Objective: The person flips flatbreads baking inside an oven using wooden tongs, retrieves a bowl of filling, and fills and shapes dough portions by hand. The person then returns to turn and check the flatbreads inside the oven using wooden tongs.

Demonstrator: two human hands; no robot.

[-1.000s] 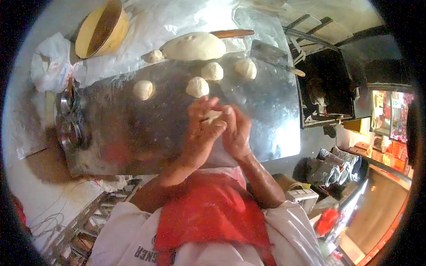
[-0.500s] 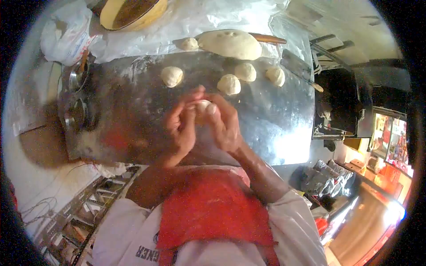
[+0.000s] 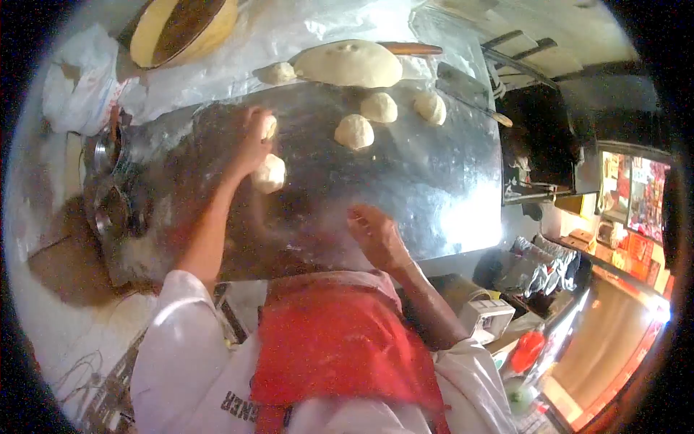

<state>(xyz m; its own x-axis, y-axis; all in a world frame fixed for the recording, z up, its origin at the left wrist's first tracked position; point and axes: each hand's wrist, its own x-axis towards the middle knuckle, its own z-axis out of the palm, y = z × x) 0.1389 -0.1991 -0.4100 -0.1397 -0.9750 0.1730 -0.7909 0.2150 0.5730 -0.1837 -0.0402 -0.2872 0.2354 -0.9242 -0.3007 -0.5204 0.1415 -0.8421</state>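
My left hand point(image 3: 251, 145) reaches over the left part of the metal worktop point(image 3: 311, 199), its fingers closed round a dough ball point(image 3: 270, 127) that shows past the fingertips. Just below that hand, another dough ball point(image 3: 269, 174) rests on the metal. Over the front middle of the worktop is my right hand point(image 3: 372, 233), fingers curled together, with nothing visible in it. Three more balls lie further back: one nearer the middle point(image 3: 354, 132), one behind it point(image 3: 379, 108) and one to the right point(image 3: 430, 108).
Along the back are a large dough slab point(image 3: 348, 64), a small dough piece point(image 3: 279, 73), a wooden rod point(image 3: 410, 48) and a yellow bowl point(image 3: 148, 43). A wide blade point(image 3: 463, 88) lies at the back right. Round metal tins point(image 3: 112, 210) stand at the left edge.
My hands have parted; the dough ball between them now lies on the worktop at the left. My left hand has moved left onto another ball, my right hand down and slightly right. The view has shifted.
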